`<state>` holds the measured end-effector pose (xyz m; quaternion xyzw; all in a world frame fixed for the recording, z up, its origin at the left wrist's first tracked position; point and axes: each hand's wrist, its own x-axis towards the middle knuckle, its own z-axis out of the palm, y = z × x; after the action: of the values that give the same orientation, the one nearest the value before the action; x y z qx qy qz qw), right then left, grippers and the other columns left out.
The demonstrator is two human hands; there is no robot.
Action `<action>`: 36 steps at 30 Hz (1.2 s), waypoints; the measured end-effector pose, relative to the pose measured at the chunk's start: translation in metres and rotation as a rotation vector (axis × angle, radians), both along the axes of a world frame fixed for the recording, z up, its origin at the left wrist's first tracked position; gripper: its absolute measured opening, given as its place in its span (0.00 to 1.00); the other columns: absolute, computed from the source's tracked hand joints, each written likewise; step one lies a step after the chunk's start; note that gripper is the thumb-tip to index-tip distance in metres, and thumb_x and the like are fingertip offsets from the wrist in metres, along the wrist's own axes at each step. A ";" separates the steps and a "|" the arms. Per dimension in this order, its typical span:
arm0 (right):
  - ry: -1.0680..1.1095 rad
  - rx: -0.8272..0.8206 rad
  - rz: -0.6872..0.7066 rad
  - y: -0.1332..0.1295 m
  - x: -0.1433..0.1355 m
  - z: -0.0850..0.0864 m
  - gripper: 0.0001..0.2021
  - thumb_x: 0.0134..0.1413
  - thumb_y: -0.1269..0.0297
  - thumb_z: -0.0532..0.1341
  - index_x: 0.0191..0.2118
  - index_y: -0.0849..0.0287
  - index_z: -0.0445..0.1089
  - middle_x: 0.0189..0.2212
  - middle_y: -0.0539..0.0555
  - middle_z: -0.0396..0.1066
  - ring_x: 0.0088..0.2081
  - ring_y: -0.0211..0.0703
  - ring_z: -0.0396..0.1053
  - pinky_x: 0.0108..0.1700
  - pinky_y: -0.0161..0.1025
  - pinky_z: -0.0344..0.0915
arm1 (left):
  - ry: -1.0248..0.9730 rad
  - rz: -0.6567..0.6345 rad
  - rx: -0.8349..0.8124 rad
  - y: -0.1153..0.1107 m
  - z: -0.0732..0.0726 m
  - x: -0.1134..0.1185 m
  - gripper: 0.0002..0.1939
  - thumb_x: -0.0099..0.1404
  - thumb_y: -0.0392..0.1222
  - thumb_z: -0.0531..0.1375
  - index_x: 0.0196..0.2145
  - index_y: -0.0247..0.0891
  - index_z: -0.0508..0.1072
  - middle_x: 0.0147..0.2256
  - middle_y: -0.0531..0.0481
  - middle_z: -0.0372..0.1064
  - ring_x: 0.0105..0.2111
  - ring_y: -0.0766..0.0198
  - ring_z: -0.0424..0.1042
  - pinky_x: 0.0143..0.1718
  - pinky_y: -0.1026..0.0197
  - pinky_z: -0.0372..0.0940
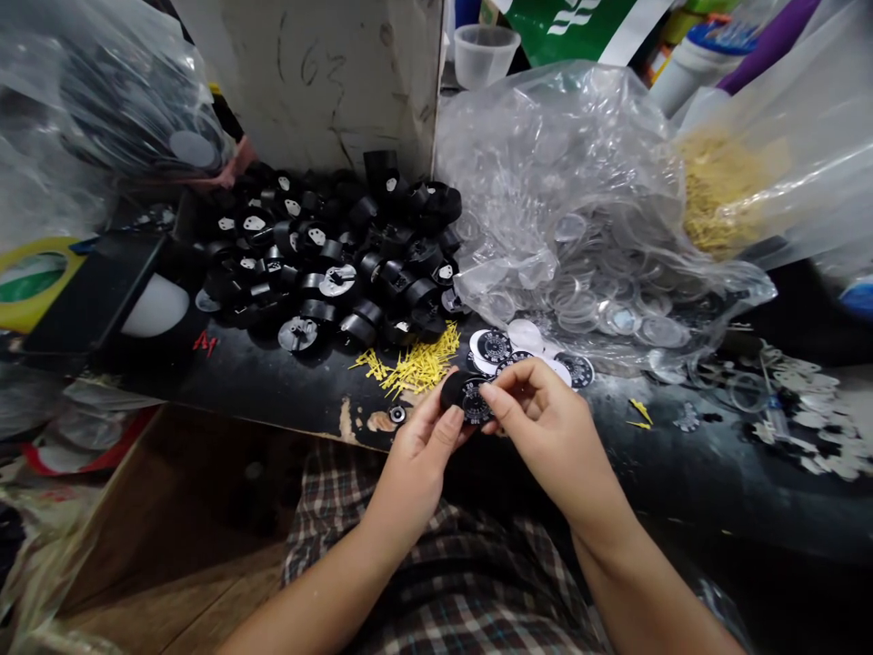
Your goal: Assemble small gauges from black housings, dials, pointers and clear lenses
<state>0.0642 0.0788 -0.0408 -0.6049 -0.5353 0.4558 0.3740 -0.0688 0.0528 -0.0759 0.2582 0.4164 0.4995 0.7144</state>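
Observation:
Near the table's front edge, my left hand (426,446) is closed around a round black housing (452,389). A black dial disc (473,400) with white numbers lies against the housing, and my right hand (538,414) pinches the disc's right edge. Just behind my hands are more printed dial discs (494,346) and white discs. A pile of small yellow pointers (423,362) lies behind my left hand. Farther back on the left is a large heap of black housings (327,246), some showing white or metal parts.
A clear plastic bag (566,173) of transparent round covers (579,296) stands behind the discs. White flat parts (811,418) lie at the right, a yellow tape roll (37,282) at the left. Two loose yellow pointers (640,414) and a small ring (396,415) are near my hands.

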 end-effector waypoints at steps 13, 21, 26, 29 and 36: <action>-0.137 0.024 0.284 -0.010 0.013 -0.003 0.05 0.57 0.64 0.57 0.40 0.55 0.66 0.32 0.49 0.69 0.33 0.38 0.67 0.35 0.35 0.63 | 0.209 -0.075 0.024 -0.008 -0.002 -0.017 0.14 0.60 0.38 0.62 0.45 0.43 0.74 0.46 0.50 0.74 0.49 0.57 0.71 0.53 0.57 0.64; -0.826 0.178 0.370 0.031 -0.028 -0.014 0.07 0.58 0.63 0.56 0.32 0.58 0.68 0.33 0.53 0.73 0.37 0.48 0.69 0.39 0.44 0.57 | 0.084 0.271 -0.089 -0.004 0.000 -0.044 0.12 0.60 0.39 0.62 0.43 0.38 0.74 0.44 0.47 0.75 0.47 0.56 0.73 0.52 0.53 0.66; -0.933 0.173 0.357 0.040 -0.039 -0.022 0.08 0.59 0.63 0.55 0.31 0.59 0.66 0.32 0.54 0.73 0.34 0.47 0.69 0.35 0.42 0.55 | -0.038 0.293 -0.094 0.009 0.005 -0.041 0.13 0.61 0.38 0.61 0.45 0.37 0.73 0.48 0.45 0.73 0.51 0.55 0.70 0.55 0.52 0.63; -0.830 0.141 0.361 0.039 -0.030 -0.021 0.07 0.59 0.66 0.55 0.30 0.58 0.66 0.31 0.53 0.72 0.33 0.44 0.68 0.34 0.40 0.55 | -0.065 0.297 -0.106 0.013 0.007 -0.038 0.14 0.61 0.37 0.62 0.45 0.38 0.73 0.49 0.45 0.73 0.52 0.55 0.69 0.56 0.53 0.62; -0.655 0.137 0.313 0.032 -0.013 -0.014 0.06 0.58 0.65 0.57 0.29 0.57 0.66 0.29 0.51 0.72 0.33 0.42 0.67 0.35 0.39 0.57 | -0.022 0.283 -0.077 0.009 0.006 -0.036 0.13 0.61 0.39 0.62 0.44 0.38 0.72 0.47 0.45 0.74 0.51 0.55 0.70 0.57 0.52 0.61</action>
<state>0.0508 0.1105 -0.0544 -0.6031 -0.7418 0.2529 0.1483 -0.1045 0.0618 -0.0701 0.1639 0.4595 0.5816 0.6510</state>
